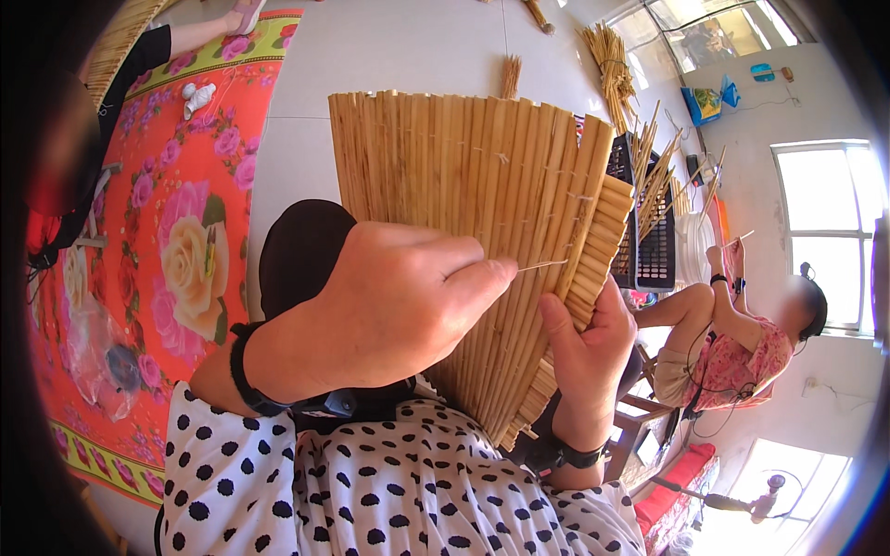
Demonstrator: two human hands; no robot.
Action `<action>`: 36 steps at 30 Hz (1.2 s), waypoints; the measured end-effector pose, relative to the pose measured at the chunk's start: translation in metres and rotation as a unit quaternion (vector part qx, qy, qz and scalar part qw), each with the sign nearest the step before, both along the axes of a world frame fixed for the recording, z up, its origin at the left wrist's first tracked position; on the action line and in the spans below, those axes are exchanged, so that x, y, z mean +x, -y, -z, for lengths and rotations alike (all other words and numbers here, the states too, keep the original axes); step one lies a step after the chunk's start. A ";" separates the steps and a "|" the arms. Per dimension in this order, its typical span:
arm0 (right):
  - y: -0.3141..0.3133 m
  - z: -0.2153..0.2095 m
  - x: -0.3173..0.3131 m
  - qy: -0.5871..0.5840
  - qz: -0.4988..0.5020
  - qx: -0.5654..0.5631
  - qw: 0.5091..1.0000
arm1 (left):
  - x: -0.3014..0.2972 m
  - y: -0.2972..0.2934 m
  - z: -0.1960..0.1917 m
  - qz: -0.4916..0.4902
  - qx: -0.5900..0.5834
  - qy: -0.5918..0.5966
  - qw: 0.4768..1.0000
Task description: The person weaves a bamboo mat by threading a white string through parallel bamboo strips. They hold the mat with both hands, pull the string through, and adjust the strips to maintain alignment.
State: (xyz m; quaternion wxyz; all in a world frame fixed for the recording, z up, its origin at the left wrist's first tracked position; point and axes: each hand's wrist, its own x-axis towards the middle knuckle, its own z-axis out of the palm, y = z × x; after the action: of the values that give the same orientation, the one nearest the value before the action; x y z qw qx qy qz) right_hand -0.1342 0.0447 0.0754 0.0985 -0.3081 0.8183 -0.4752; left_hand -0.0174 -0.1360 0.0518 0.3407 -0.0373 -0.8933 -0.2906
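Two hands busy: left hand pinches needle, right hand grips reed mat; black crate behind.

We look down from our head, close over the reed mat held just before us, floor and room curving around it.

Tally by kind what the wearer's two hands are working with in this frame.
Woven reed mat: 1, steadied at its lower right edge by the right hand
Needle: 1, in a pinch grip of the left hand
Hands: 2
Total: 4
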 end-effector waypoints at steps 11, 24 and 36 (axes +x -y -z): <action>-0.001 0.003 0.000 -0.008 -0.009 0.001 1.000 | 0.003 0.001 -0.002 -0.003 -0.012 0.005 1.000; -0.003 0.002 0.002 -0.011 -0.016 0.011 1.000 | 0.007 0.001 -0.006 -0.003 -0.023 0.013 1.000; 0.016 -0.011 0.026 -0.125 -0.118 0.043 0.984 | 0.049 0.009 -0.042 -0.018 -0.094 0.072 0.993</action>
State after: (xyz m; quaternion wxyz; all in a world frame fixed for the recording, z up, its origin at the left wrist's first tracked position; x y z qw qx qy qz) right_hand -0.1087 0.0283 0.0868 0.0640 -0.4554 0.8015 -0.3822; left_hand 0.0320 -0.1452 0.0941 0.2756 -0.0320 -0.9395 -0.2008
